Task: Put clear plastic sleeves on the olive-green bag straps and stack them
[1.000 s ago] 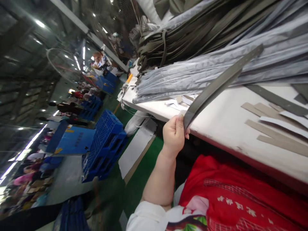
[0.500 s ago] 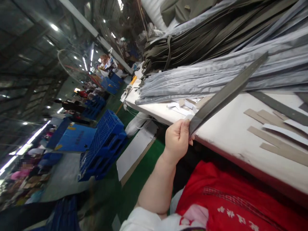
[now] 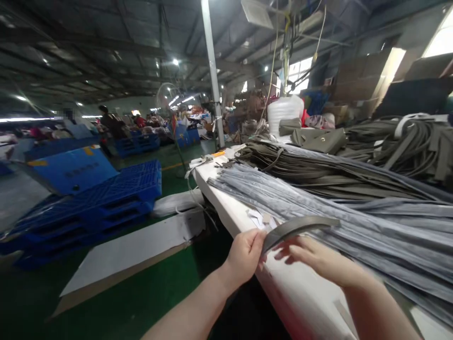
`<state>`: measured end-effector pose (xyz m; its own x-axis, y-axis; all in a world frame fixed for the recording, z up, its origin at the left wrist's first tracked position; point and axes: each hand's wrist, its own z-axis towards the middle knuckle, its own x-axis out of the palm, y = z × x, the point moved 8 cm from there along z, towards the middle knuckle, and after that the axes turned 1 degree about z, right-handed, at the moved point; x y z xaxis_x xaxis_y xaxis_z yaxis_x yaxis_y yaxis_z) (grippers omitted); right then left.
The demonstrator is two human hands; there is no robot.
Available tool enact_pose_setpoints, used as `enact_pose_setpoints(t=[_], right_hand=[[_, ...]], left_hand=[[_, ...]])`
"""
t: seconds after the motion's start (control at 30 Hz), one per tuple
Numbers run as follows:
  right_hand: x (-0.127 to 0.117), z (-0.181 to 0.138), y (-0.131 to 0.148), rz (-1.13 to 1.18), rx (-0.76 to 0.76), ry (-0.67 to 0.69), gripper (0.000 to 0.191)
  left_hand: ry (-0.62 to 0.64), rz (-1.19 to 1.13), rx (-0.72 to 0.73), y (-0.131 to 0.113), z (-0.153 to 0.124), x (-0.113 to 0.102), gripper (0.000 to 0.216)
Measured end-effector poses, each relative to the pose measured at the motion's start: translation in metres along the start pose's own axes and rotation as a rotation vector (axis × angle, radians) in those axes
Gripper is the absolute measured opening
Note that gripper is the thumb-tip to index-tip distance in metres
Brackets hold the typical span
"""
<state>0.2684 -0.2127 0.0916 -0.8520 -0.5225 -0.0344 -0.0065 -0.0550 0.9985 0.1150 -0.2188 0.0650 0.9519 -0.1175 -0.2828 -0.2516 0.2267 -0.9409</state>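
Left hand [image 3: 245, 252] is clamped on the near end of one long, flat, olive-grey strip [image 3: 299, 226], thumb on top. Right hand [image 3: 311, 253] has its fingers apart and is motion-blurred, just below the strip's middle stretch in the view, fingertips pointing toward the left hand. Can't tell if it touches the strip.

Step in hand, my read: handling a single strip, one end gripped, the other hand at its length. Next move calls for keeping that pinch firm while the right hand gets a sure hold; the strip looks bendy, so the loose end could swing.

Strip position: near end in the left grip at the table edge, body arching up and over to the right, past the right hand, far end free in front of the bundle of pale grey strips [image 3: 262, 189].

Around it: white-topped table [image 3: 311, 295] below, small white and tan scraps [image 3: 261, 219] just beyond the left hand, pile of dark olive strips [image 3: 318, 171] behind the grey bundle.
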Motion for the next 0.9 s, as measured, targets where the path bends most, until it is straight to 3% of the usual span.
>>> enact_pose_setpoints(t=[0.1, 0.17, 0.3, 0.43, 0.57, 0.77, 0.9], right_hand=[[-0.015, 0.024, -0.02, 0.384, -0.05, -0.279, 0.041], [-0.027, 0.023, -0.028, 0.493, -0.054, -0.396, 0.042], [-0.032, 0.011, -0.019, 0.309, -0.037, -0.282, 0.049], [-0.02, 0.003, -0.007, 0.106, -0.019, -0.172, 0.06], [-0.008, -0.001, 0.007, -0.05, -0.064, -0.2, 0.062], [0.017, -0.003, 0.003, 0.049, -0.03, -0.133, 0.069], [0.005, -0.006, 0.009, 0.18, -0.1, -0.204, 0.055]], left_hand=[[0.15, -0.157, -0.127, 0.017, -0.007, 0.016, 0.058], [0.244, -0.307, -0.219, 0.024, -0.015, 0.031, 0.061], [0.244, -0.496, -0.338, 0.028, -0.025, 0.046, 0.062], [0.195, -0.446, -0.274, 0.019, -0.022, 0.043, 0.062], [0.146, -0.373, -0.21, 0.004, -0.016, 0.037, 0.061], [0.134, -0.349, -0.108, -0.032, -0.005, 0.044, 0.064], [0.157, -0.309, -0.073, -0.04, 0.0, 0.05, 0.063]])
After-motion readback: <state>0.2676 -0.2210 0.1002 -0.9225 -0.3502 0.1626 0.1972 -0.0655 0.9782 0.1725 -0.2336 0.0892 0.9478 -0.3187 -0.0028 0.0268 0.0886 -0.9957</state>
